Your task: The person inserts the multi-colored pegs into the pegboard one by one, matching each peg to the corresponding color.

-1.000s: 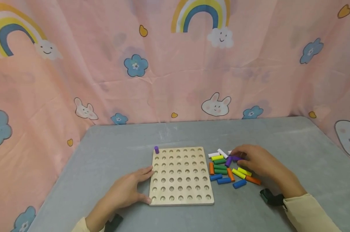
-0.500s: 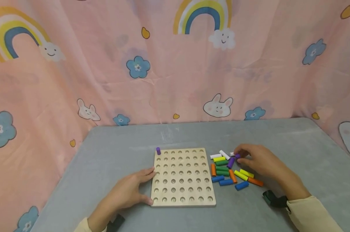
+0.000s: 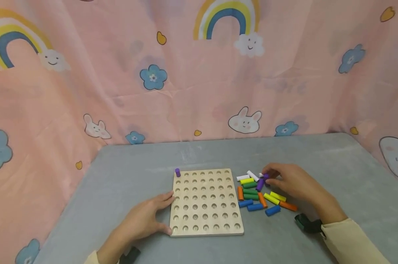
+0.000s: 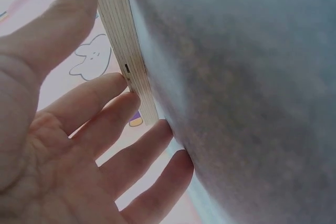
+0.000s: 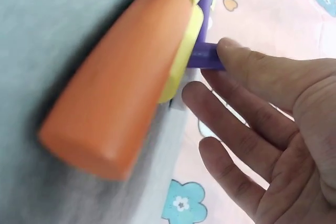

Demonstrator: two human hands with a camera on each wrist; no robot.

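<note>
A square wooden pegboard [image 3: 199,202] with rows of round holes lies flat on the table. One purple peg [image 3: 177,172] stands in its far left corner hole. My left hand [image 3: 146,217] rests along the board's left side, and its fairly straight fingers touch the wooden edge [image 4: 118,24] in the left wrist view. To the right of the board, my right hand [image 3: 296,182] pinches another purple peg [image 5: 205,56] between thumb and finger. Beside that hand lies a second loose purple peg [image 3: 260,184]. The other right fingers are spread and loosely bent.
Loose pegs lie on the grey table [image 3: 146,165] right of the board: white [image 3: 243,178], yellow [image 3: 246,181], green [image 3: 250,197], orange [image 3: 288,206] and blue [image 3: 273,210]. Behind the table hangs a pink printed curtain [image 3: 185,106].
My right hand has picked at the purple peg by the pile; it lay flat and is now tipped up between thumb and finger. The left hand keeps its place on the board.
</note>
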